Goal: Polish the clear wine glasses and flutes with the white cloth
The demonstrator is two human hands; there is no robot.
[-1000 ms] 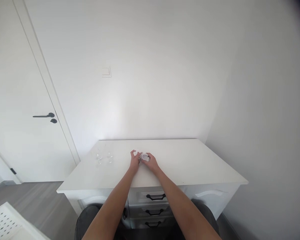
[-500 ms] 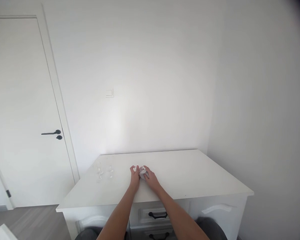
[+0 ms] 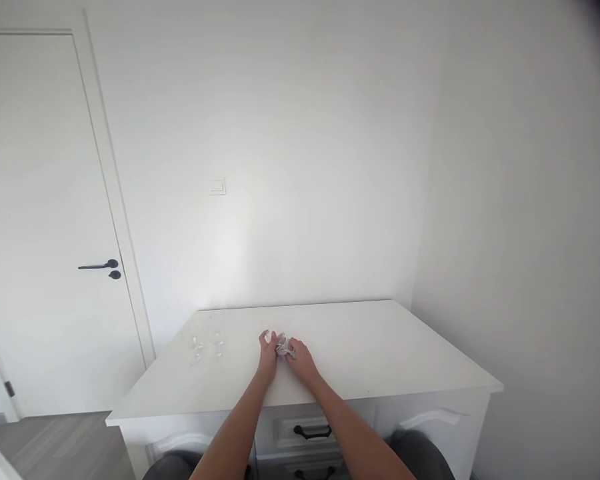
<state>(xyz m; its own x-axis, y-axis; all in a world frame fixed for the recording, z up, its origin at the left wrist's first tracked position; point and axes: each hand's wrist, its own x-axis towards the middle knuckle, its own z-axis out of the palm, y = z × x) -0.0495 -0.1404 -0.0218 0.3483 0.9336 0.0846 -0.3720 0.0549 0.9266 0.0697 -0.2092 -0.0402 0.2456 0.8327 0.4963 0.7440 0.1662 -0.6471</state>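
Both of my hands meet over the middle of a white desk (image 3: 380,360). Between them is a small whitish crumpled thing (image 3: 283,346), too small to name. My left hand (image 3: 269,351) has its fingers curled against its left side. My right hand (image 3: 301,358) is closed over its right side, fingers pinched on it. Both forearms reach in from the bottom of the view.
A few small clear glass-like pieces (image 3: 206,344) lie on the desk to the left of my hands. Drawers with dark handles (image 3: 312,432) sit below the desk edge. A white door (image 3: 45,220) with a dark handle (image 3: 100,267) stands at the left. White walls close the back and right.
The camera tilted up over the last second, so the desk sits lower in view. My hands stay together on the small whitish thing, fingers shifting slightly.
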